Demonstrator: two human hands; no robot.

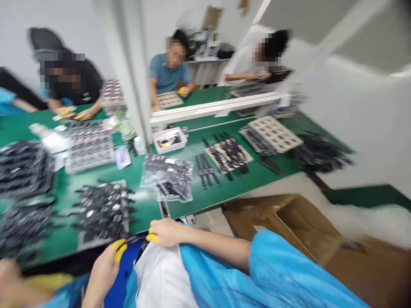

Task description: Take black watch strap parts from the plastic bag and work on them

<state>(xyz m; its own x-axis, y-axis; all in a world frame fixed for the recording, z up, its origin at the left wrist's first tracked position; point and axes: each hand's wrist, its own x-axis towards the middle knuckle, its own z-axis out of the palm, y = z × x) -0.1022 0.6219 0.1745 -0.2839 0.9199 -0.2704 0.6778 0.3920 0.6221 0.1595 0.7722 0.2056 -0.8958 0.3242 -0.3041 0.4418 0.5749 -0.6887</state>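
Observation:
My left hand [105, 264], with yellow finger cots, is closed at the table's front edge. A small dark piece [131, 239] shows at its fingertips, too blurred to name. My right hand [167, 233] also wears yellow finger cots and is curled closed a little to the right, over my lap. What it grips, if anything, is hidden. Just beyond my left hand, black watches [104, 207] lie in rows on a tray. A clear plastic bag [168, 175] of black strap-like pieces lies beyond my right hand.
The green table [205, 201] also holds watch-like pieces on a pale tray [229, 154], stacked trays [272, 132], a white box [169, 140] and black straps [321, 152]. Open cardboard boxes [289, 218] stand at right. Several people work opposite; a blurred arm [19, 284] is at left.

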